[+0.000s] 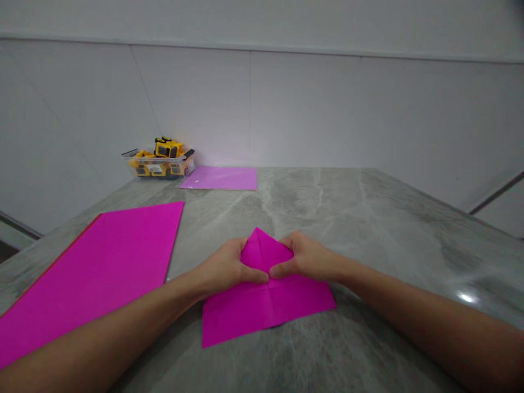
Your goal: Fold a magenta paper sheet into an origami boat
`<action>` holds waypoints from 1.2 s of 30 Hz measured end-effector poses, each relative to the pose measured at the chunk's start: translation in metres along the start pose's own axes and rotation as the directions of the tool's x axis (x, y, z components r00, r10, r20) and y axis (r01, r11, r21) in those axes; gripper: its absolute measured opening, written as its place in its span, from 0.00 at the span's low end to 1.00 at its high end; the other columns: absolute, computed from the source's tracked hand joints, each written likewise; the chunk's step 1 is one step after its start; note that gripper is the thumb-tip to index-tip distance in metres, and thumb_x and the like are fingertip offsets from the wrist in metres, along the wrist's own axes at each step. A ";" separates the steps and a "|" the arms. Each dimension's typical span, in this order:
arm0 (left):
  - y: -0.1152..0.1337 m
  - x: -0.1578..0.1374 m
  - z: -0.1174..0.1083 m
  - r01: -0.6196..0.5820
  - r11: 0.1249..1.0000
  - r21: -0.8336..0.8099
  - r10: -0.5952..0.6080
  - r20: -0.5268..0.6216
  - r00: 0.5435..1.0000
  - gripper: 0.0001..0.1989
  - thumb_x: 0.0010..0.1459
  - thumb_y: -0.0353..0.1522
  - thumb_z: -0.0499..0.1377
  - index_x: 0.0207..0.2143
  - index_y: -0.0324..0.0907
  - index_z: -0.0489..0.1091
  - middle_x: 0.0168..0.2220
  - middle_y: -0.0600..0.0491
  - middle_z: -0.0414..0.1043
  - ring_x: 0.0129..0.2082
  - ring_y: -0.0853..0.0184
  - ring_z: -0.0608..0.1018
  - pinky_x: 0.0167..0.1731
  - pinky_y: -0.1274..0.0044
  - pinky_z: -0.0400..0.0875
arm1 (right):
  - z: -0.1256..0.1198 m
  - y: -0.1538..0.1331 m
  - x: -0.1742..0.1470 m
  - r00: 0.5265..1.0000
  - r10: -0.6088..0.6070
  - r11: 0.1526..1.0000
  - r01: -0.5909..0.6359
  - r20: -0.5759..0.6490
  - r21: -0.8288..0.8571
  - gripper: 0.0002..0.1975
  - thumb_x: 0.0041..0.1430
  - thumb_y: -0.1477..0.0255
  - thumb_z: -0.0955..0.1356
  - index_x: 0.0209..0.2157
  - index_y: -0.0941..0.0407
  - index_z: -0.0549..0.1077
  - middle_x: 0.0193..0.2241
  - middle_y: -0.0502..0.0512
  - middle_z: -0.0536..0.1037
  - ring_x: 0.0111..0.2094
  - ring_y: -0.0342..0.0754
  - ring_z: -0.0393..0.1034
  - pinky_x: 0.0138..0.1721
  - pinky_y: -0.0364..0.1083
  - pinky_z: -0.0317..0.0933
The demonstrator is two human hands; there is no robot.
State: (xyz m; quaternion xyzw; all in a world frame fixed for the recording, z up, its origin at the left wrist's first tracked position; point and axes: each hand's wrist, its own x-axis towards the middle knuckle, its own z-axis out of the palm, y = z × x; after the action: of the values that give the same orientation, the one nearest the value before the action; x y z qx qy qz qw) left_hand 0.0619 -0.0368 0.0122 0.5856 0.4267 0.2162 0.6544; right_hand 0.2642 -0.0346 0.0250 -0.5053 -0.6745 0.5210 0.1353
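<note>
A magenta sheet of paper [262, 314] lies partly folded on the table in front of me. Its far end comes to a point, with a crease down the middle and a flat rectangular part nearer to me. My left hand [231, 265] grips the folded part from the left, thumb on top and fingers hidden behind the edge. From the right, my right hand [305, 259] pinches the same part in the same way. Both thumb tips nearly meet at the centre crease.
A larger stack of magenta paper [110, 251] lies at the left, under my left forearm in view. At the back stand a clear plastic box [158, 166] of yellow toy trucks [167, 147] and a flat pinkish-purple pack [223, 178]. The grey marble-patterned table [368, 218] meets a white wall.
</note>
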 end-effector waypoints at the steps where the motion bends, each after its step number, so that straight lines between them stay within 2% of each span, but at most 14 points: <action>1: 0.001 -0.001 0.001 0.008 1.000 0.011 -0.008 -0.004 1.000 0.16 0.44 0.27 0.67 0.39 0.41 0.75 0.35 0.54 0.79 0.29 0.67 0.78 0.31 0.76 0.72 | 0.003 -0.002 -0.002 0.999 -0.027 0.998 0.026 -0.032 -0.051 0.07 0.47 0.71 0.71 0.22 0.59 0.71 0.19 0.48 0.71 0.20 0.41 0.64 0.20 0.39 0.54; 4: 0.001 -0.002 0.003 -0.040 0.996 0.074 0.042 -0.029 0.999 0.11 0.45 0.28 0.66 0.34 0.39 0.75 0.30 0.56 0.78 0.27 0.69 0.76 0.27 0.79 0.69 | 0.015 -0.009 -0.008 0.973 -0.177 0.948 0.129 -0.147 -0.290 0.07 0.49 0.73 0.70 0.20 0.59 0.71 0.19 0.49 0.71 0.21 0.41 0.62 0.22 0.40 0.51; 7: 0.001 -0.004 0.004 -0.075 0.991 0.109 0.080 -0.043 0.996 0.07 0.45 0.29 0.66 0.31 0.39 0.74 0.26 0.57 0.75 0.24 0.70 0.74 0.24 0.81 0.66 | 0.020 -0.015 -0.014 0.938 -0.267 0.878 0.143 -0.220 -0.457 0.06 0.51 0.76 0.68 0.21 0.59 0.72 0.19 0.50 0.72 0.22 0.42 0.64 0.25 0.41 0.51; 9: 0.002 -0.004 0.004 -0.046 0.995 0.084 0.050 -0.042 0.998 0.09 0.45 0.29 0.66 0.32 0.39 0.74 0.28 0.57 0.77 0.25 0.70 0.75 0.25 0.81 0.68 | 0.016 -0.015 -0.013 0.963 -0.193 0.922 0.113 -0.188 -0.372 0.06 0.50 0.75 0.69 0.21 0.59 0.72 0.18 0.50 0.71 0.21 0.41 0.63 0.23 0.40 0.52; 12: 0.005 -0.004 0.004 0.011 1.000 0.029 -0.011 -0.021 1.000 0.16 0.44 0.29 0.67 0.38 0.41 0.75 0.33 0.55 0.79 0.28 0.67 0.78 0.28 0.78 0.72 | 0.003 -0.009 -0.006 0.997 -0.001 0.998 -0.003 -0.071 -0.063 0.07 0.45 0.71 0.71 0.22 0.59 0.71 0.19 0.48 0.71 0.20 0.41 0.63 0.20 0.39 0.54; 14: 0.006 -0.004 0.004 0.028 0.999 0.019 -0.027 -0.008 1.000 0.18 0.43 0.29 0.67 0.41 0.42 0.74 0.34 0.55 0.80 0.29 0.65 0.80 0.29 0.76 0.74 | -0.003 -0.004 -0.002 0.999 0.033 0.997 -0.032 -0.022 0.066 0.08 0.43 0.69 0.72 0.23 0.59 0.71 0.19 0.48 0.72 0.20 0.41 0.64 0.21 0.40 0.57; 17: 0.008 -0.005 0.004 0.012 0.997 0.080 -0.011 -0.016 1.000 0.19 0.44 0.29 0.67 0.41 0.42 0.74 0.36 0.55 0.80 0.31 0.64 0.80 0.29 0.76 0.74 | -0.004 -0.002 0.000 1.000 0.018 0.996 -0.016 -0.019 0.089 0.10 0.43 0.68 0.72 0.22 0.59 0.70 0.19 0.47 0.71 0.20 0.41 0.63 0.21 0.39 0.56; 20: 0.009 -0.009 0.005 -0.079 0.963 0.258 0.095 -0.048 0.994 0.16 0.45 0.28 0.65 0.41 0.41 0.74 0.37 0.54 0.80 0.33 0.64 0.79 0.31 0.76 0.73 | 0.003 -0.006 -0.004 0.993 -0.039 0.997 0.030 -0.113 -0.075 0.09 0.46 0.69 0.71 0.20 0.59 0.69 0.18 0.47 0.68 0.19 0.39 0.60 0.19 0.39 0.51; 24: 0.010 -0.012 0.004 -0.211 0.851 0.480 0.268 -0.053 0.962 0.11 0.50 0.28 0.61 0.38 0.41 0.76 0.36 0.55 0.80 0.36 0.63 0.78 0.36 0.75 0.72 | 0.010 -0.011 -0.008 0.960 -0.187 0.952 0.125 -0.208 -0.278 0.09 0.49 0.72 0.69 0.20 0.59 0.69 0.18 0.47 0.68 0.20 0.39 0.59 0.20 0.39 0.50; 26: 0.009 -0.010 0.003 -0.200 0.869 0.452 0.254 -0.062 0.965 0.11 0.50 0.29 0.61 0.39 0.41 0.76 0.37 0.55 0.80 0.36 0.62 0.79 0.37 0.74 0.72 | 0.008 -0.010 -0.006 0.963 -0.184 0.956 0.129 -0.197 -0.264 0.08 0.50 0.71 0.69 0.21 0.59 0.71 0.19 0.47 0.69 0.21 0.40 0.61 0.21 0.39 0.51; 29: 0.007 -0.004 -0.001 -0.090 0.959 0.270 0.116 -0.079 0.990 0.16 0.47 0.30 0.65 0.41 0.40 0.74 0.37 0.53 0.80 0.34 0.61 0.80 0.34 0.73 0.74 | 0.003 -0.005 0.000 0.966 -0.159 0.956 0.099 -0.202 -0.277 0.09 0.49 0.67 0.71 0.26 0.59 0.74 0.22 0.49 0.74 0.23 0.43 0.66 0.21 0.41 0.53; 32: 0.005 0.001 -0.004 -0.051 0.975 0.217 0.073 -0.093 0.993 0.17 0.48 0.33 0.64 0.43 0.41 0.73 0.37 0.51 0.80 0.33 0.60 0.80 0.32 0.72 0.75 | 0.000 0.002 0.006 0.909 -0.273 0.885 0.110 -0.313 -0.453 0.14 0.49 0.63 0.73 0.34 0.59 0.76 0.29 0.54 0.78 0.29 0.48 0.71 0.27 0.43 0.58; 34: 0.001 0.002 -0.005 -0.096 0.929 0.358 0.177 -0.199 0.964 0.22 0.49 0.34 0.65 0.48 0.41 0.70 0.41 0.49 0.78 0.37 0.58 0.80 0.37 0.68 0.75 | 0.001 0.007 0.008 0.862 -0.366 0.831 0.133 -0.350 -0.541 0.20 0.50 0.63 0.73 0.42 0.59 0.75 0.36 0.57 0.80 0.34 0.51 0.73 0.35 0.46 0.62; 36: -0.004 0.001 -0.005 -0.133 0.798 0.588 0.371 -0.306 0.877 0.32 0.47 0.35 0.67 0.55 0.41 0.65 0.47 0.45 0.74 0.44 0.54 0.77 0.45 0.63 0.73 | 0.001 0.012 0.011 0.843 -0.424 0.795 0.173 -0.330 -0.581 0.24 0.52 0.64 0.73 0.49 0.59 0.73 0.41 0.60 0.79 0.40 0.53 0.73 0.42 0.49 0.63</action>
State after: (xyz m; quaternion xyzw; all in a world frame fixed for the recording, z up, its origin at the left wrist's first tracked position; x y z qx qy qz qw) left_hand 0.0574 -0.0339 0.0087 0.7429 0.5131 0.2883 0.3190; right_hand 0.2650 -0.0273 0.0106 -0.5112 -0.8150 0.1563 0.2235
